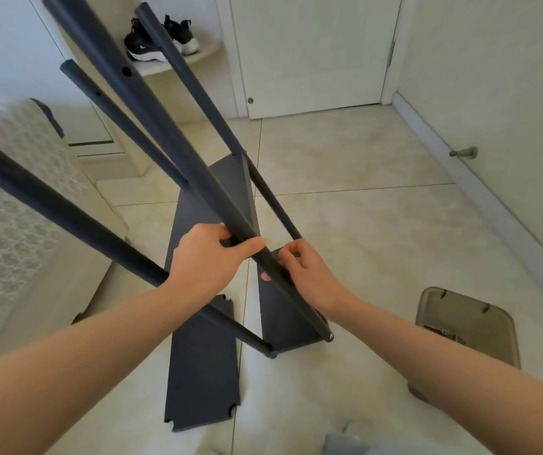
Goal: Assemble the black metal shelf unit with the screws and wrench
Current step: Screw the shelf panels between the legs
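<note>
The black metal shelf unit stands on the floor with several long poles rising toward me. Its bottom shelf (283,320) sits low between the poles, and a second shelf (220,192) is held higher up. My left hand (207,261) grips the nearest front pole (151,103) and the shelf edge beside it. My right hand (306,274) pinches something small against that pole from the right; what it holds is hidden by the fingers. A loose black shelf panel (202,366) lies flat on the floor.
A beige tray (470,326) with small hardware sits on a stool at the right. A bed with a lace cover (7,205) is at the left. A white door (312,50) and black shoes (161,37) are farther back.
</note>
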The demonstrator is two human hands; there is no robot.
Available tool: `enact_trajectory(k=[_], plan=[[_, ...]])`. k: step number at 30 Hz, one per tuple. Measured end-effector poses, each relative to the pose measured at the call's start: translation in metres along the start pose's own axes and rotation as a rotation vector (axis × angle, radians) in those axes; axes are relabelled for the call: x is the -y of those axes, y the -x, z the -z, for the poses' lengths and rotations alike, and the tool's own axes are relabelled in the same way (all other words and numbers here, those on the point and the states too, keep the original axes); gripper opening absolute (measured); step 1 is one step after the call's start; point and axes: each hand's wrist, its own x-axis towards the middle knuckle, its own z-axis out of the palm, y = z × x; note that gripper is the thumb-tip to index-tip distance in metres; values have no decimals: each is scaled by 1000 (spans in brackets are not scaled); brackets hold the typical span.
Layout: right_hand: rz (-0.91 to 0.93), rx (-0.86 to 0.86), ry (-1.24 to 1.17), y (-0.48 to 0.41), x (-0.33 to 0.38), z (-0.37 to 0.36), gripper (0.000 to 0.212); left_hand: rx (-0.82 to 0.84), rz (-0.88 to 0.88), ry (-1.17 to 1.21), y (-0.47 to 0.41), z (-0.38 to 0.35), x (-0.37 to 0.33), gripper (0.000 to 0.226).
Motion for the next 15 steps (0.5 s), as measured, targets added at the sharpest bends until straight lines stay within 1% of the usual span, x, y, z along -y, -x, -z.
enact_trajectory(k=[5, 6, 9, 10, 15], plan=[[16, 58, 15, -6, 7, -4, 17, -2, 41, 118, 4, 16, 25, 17], [21, 76, 4, -6, 8, -6, 17, -5, 54, 143, 6, 18, 31, 20], [41, 124, -8, -6, 6, -10, 16, -3, 100, 207, 16, 19, 50, 40], [43, 136, 0, -6, 5, -12, 15, 0, 120, 231, 20, 20, 57, 43], [46, 166, 78, 0, -3, -29, 6, 22, 212, 445, 39, 14, 97, 26]])
